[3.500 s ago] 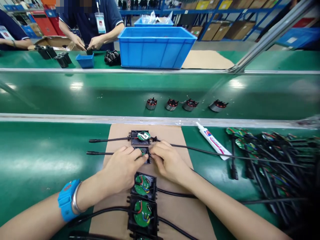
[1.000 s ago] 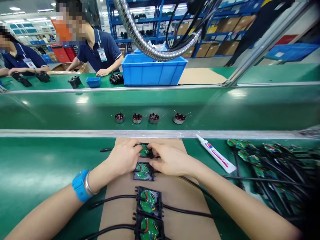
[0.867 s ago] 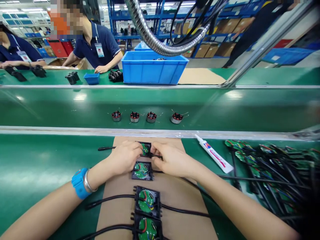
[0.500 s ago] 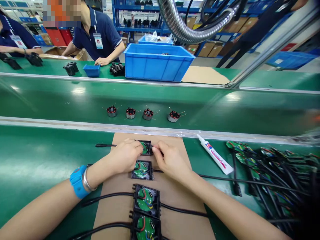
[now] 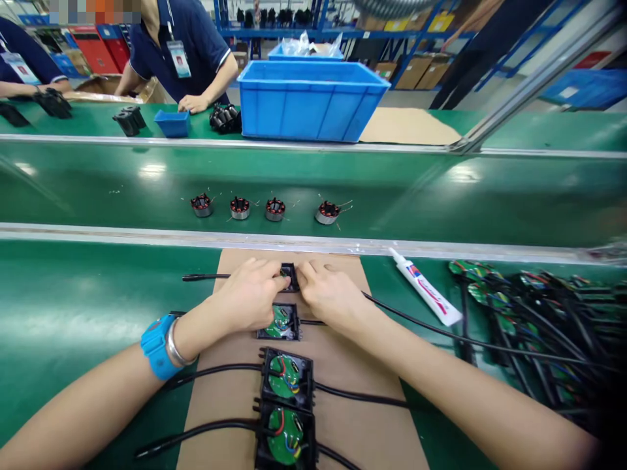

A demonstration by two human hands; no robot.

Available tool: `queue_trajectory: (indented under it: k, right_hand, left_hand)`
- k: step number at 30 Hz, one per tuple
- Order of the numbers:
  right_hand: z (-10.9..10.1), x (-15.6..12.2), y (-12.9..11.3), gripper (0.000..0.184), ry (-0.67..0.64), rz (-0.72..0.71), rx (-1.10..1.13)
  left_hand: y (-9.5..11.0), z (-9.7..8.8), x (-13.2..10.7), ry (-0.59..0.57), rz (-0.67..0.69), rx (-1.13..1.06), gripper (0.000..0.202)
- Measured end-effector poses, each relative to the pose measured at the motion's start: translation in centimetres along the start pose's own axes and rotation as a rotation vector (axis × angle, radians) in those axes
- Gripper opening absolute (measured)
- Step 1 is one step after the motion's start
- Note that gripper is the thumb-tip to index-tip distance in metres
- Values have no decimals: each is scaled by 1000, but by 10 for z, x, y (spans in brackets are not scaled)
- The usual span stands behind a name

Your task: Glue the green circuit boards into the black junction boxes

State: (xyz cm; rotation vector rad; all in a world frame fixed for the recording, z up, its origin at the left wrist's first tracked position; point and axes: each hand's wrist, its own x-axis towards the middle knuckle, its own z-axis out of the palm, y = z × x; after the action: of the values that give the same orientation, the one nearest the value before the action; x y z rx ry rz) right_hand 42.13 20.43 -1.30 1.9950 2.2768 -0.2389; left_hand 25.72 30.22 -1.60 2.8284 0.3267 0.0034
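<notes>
Both hands meet over a small black housing (image 5: 290, 278) at the far end of a brown cardboard mat (image 5: 343, 405). My left hand (image 5: 249, 297) pinches its left side with curled fingers; my right hand (image 5: 328, 294) presses on its right side, where a black cable (image 5: 441, 329) leaves it. Most of the housing is hidden under my fingers. Below it lie three more black housings with round green circuit boards: one (image 5: 280, 322) partly under my left hand, then two (image 5: 285, 377) (image 5: 284, 436) nearer me, each with cables.
A white glue tube (image 5: 425, 287) lies right of the mat. A heap of cabled green boards (image 5: 533, 320) fills the right. Several motor stators (image 5: 240, 207) sit on the conveyor belt. Across it are a blue crate (image 5: 308, 98), a small blue bin (image 5: 171, 122), and co-workers' hands (image 5: 192, 103).
Both hands stayed on the top housing and closed further over it. Earlier they worked on the second housing. The stators on the belt drifted left.
</notes>
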Motion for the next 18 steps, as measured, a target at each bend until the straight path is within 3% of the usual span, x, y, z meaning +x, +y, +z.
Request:
queue_trajectory:
  k: [7,13,16,18]
  right_hand:
    - [17,-6,11,30,235,15,-1]
    - [34,4,22,39,257,-100,111]
    - [24,3,24,34,247,-99,150]
    - [9,-14,20,31,260,-90,161]
  left_hand:
    - [3,0,-5,4,-17,20,54]
    - [8,1,5,-32,-19,70,48]
    - [8,-5,0,-33,-21,46,45]
    - [10,-15,-18,12,-35,31,44]
